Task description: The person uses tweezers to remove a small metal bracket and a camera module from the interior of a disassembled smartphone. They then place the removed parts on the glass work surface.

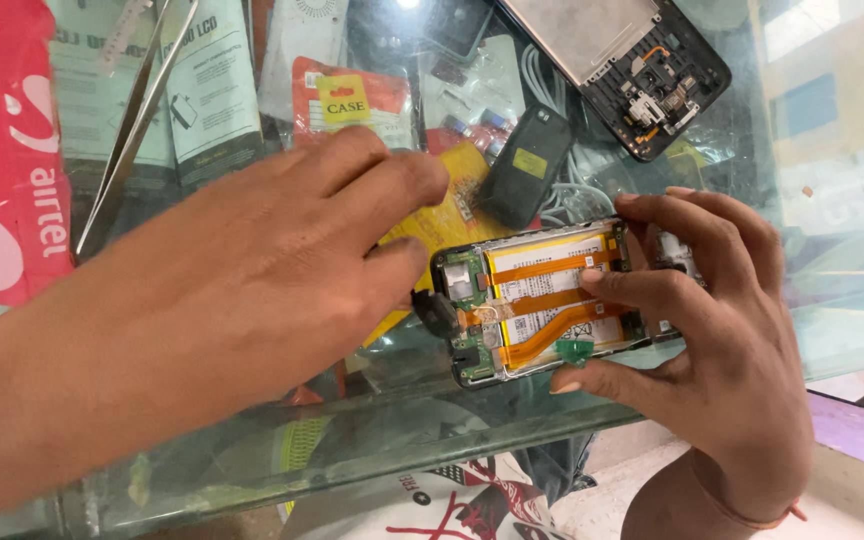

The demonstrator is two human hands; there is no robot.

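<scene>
The opened black smartphone with its back cover off [542,300] lies near the front edge of the clear glass countertop [372,440], its insides facing up: a pale battery crossed by orange ribbon cables, a green circuit board at the left end and a small green tab near the lower edge. So the opening-up looks done — the cover is off and the battery is laid bare — while the ribbons, the board and the battery itself all appear to sit in place, which suggests the work inside is at an early stage.

The right hand [712,330] grips the phone from its right end, thumb under the near edge, fingers curled over the far edge and one fingertip resting on the battery; it is closed around the frame and steadies it. The left hand [282,270] comes in from the left, fingers half-curled, with the thumb and a fingertip meeting at the phone's left end by a small dark piece. Whether it pinches that piece or only touches it, I cannot tell.

Just behind the phone lies a small black rounded handset with a yellow label [524,165], and further back a second stripped phone frame of grey metal and black plastic [622,70]. A pair of long metal tweezers [137,120] rests at the far left — well apart from both hands.
</scene>
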